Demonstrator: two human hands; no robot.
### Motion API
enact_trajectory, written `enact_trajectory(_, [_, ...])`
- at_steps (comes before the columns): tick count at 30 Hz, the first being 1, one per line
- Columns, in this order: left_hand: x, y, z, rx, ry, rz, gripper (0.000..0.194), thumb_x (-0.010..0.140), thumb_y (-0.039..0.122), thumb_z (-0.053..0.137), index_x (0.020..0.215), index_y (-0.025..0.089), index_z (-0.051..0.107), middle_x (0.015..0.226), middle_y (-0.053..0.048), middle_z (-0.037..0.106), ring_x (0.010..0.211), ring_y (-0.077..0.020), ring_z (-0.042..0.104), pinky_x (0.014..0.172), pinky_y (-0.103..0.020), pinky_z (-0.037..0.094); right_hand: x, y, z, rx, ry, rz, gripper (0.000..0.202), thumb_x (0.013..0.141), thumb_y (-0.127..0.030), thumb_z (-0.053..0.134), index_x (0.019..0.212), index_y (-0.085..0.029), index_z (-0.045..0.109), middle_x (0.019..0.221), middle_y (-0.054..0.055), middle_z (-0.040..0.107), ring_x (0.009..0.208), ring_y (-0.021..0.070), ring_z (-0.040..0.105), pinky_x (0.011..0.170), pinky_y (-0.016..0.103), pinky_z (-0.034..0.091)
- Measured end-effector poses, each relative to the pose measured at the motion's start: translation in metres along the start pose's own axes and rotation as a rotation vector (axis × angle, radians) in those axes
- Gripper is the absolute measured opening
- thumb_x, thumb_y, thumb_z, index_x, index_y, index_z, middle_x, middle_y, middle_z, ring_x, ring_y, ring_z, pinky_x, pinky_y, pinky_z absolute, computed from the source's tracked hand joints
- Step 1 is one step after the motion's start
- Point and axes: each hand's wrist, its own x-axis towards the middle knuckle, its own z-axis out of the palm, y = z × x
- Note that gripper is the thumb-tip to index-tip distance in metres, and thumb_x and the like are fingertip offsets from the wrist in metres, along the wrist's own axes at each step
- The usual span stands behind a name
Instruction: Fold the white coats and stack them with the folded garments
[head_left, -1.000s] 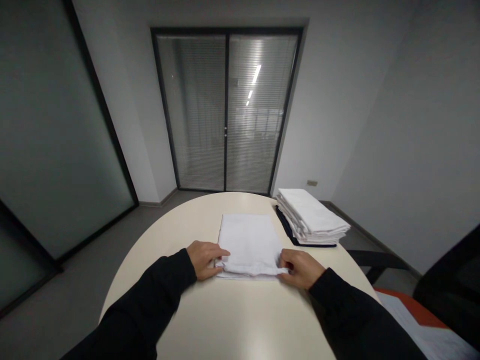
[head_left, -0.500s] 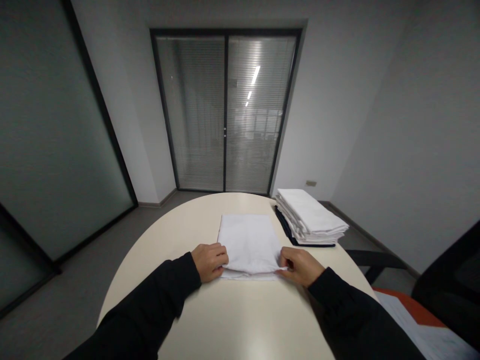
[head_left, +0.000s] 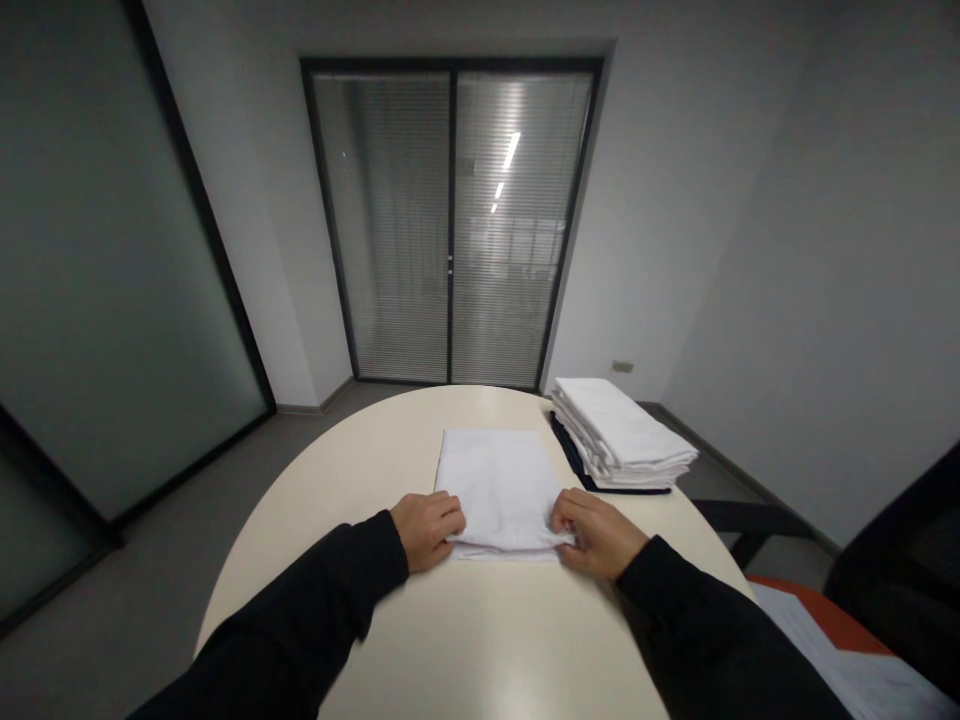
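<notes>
A folded white cloth (head_left: 499,485) lies flat on the round cream table (head_left: 330,500), its near edge made of slightly uneven layers. My left hand (head_left: 429,530) pinches the near left corner, fingers curled over the fabric. At the near right corner, my right hand (head_left: 596,532) grips the cloth's edge between bent fingers and thumb. Behind my right hand, a stack of folded white cloths (head_left: 622,430) rests on a dark folded cloth (head_left: 571,452) at the table's right rim.
A black chair (head_left: 900,560) stands at the right, with papers (head_left: 832,650) and something orange (head_left: 817,610) near its seat. Beyond the table are a glazed double door (head_left: 450,230) with blinds and grey walls.
My left hand has shifted slightly right and nearer along the cloth's edge. My right hand's fingers have moved a little left over the corner. The stack has not moved.
</notes>
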Motion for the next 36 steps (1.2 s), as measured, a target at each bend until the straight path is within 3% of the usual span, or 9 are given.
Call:
enact_trajectory(4, [0.001,0.005,0.005,-0.034,0.054,0.007,0.023,0.087,0.041,0.055,0.1,0.022,0.055,0.095,-0.003,0.06,0.083,-0.0189,0.053,0.068,-0.031,0.041,0.004,-0.004,0.005,-0.01,-0.013,-0.022,0.023,0.058,-0.009,0.051,0.078,-0.02,0.051,0.078,0.001,0.054,0.076,0.0166,0.049,0.068,0.026,0.035])
enact_trajectory(9, [0.007,0.008,0.011,0.091,0.042,-0.02,0.005,0.084,0.022,0.056,0.089,0.022,0.055,0.092,-0.002,0.06,0.082,-0.0183,0.053,0.065,-0.03,0.04,0.007,-0.005,0.004,-0.03,-0.068,0.0,0.019,0.059,-0.008,0.049,0.074,-0.02,0.047,0.076,0.0,0.053,0.072,0.0149,0.048,0.065,0.025,0.033])
enact_trajectory(14, [0.01,0.014,0.006,0.131,0.027,0.013,0.004,0.081,0.018,0.055,0.083,0.021,0.053,0.089,-0.002,0.059,0.08,-0.0182,0.052,0.061,-0.03,0.04,0.007,-0.012,0.002,-0.117,-0.087,0.0,0.019,0.057,-0.01,0.051,0.074,-0.02,0.048,0.075,0.001,0.053,0.072,0.0162,0.047,0.067,0.028,0.032])
enact_trajectory(20, [0.014,0.027,-0.002,0.044,0.076,-0.07,0.021,0.086,0.04,0.054,0.091,0.02,0.055,0.09,-0.004,0.058,0.082,-0.0198,0.052,0.065,-0.031,0.042,0.014,-0.03,0.011,-0.134,0.014,-0.058,0.026,0.072,-0.027,0.06,0.096,-0.02,0.056,0.092,0.005,0.058,0.085,0.0207,0.05,0.077,0.033,0.034])
enact_trajectory(24, [0.019,0.033,0.0,0.045,0.094,-0.049,0.024,0.089,0.043,0.053,0.1,0.022,0.055,0.091,-0.003,0.059,0.083,-0.0195,0.053,0.064,-0.03,0.042,0.023,-0.042,0.019,-0.165,0.006,-0.086,0.028,0.078,-0.029,0.059,0.105,-0.021,0.058,0.097,0.005,0.059,0.09,0.0213,0.051,0.08,0.034,0.034])
enact_trajectory(30, [0.022,0.036,0.01,0.098,0.166,-0.028,0.016,0.091,0.035,0.052,0.085,0.02,0.055,0.084,-0.002,0.059,0.079,-0.0186,0.054,0.06,-0.029,0.041,0.026,-0.047,0.026,-0.226,0.018,-0.11,0.018,0.083,-0.032,0.058,0.098,-0.023,0.06,0.089,0.003,0.061,0.083,0.0194,0.051,0.076,0.033,0.033])
enact_trajectory(36, [0.022,0.032,0.014,0.137,0.225,0.01,0.015,0.094,0.028,0.048,0.082,0.02,0.054,0.079,-0.001,0.057,0.074,-0.0175,0.053,0.056,-0.03,0.039,0.026,-0.039,0.03,-0.238,0.042,-0.119,0.01,0.08,-0.017,0.055,0.088,-0.022,0.059,0.084,0.001,0.062,0.08,0.0171,0.052,0.073,0.032,0.032])
